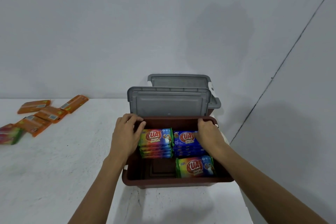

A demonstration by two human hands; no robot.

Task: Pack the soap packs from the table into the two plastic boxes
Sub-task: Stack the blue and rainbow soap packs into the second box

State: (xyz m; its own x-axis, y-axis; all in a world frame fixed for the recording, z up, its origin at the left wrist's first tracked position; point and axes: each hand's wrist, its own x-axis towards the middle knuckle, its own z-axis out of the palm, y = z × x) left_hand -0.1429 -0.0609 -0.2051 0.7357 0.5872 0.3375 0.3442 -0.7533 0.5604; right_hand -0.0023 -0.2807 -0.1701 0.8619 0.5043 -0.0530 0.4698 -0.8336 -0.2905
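Pale grey wall (127, 23) behind, white worktop (63, 169) in front, speckled and scuffed. On the right part of the worktop, brown box (178, 182), open, close to the wall corner. Grey lid (169, 104) upright just behind its far wall. Further back a second lid (179, 80), also upright, and a grey corner of the second box (216, 104), otherwise hidden.

Inside the brown box, at the far wall: rainbow stack (156, 141) of soap packs on the left, blue stack (187, 144) touching it on the right, both reading KUAT on top. In the near right corner, single rainbow pack (195, 167), just in front of the blue stack. Brown floor of the box showing in the near left part.

Left hand (125, 136) over the far left corner, fingers curled down over the rim, thumb toward the rainbow stack. Right hand (207, 132) over the far right corner, fingers likewise curled over the rim, palm covering the right edge of the blue stack. Cannot tell whether either also holds the lower edge of the grey lid.

Far left on the worktop, well apart from the brown box: orange packs (49, 113), loosely overlapping in a row, and one green-and-pink pack (9, 135) at the frame edge.
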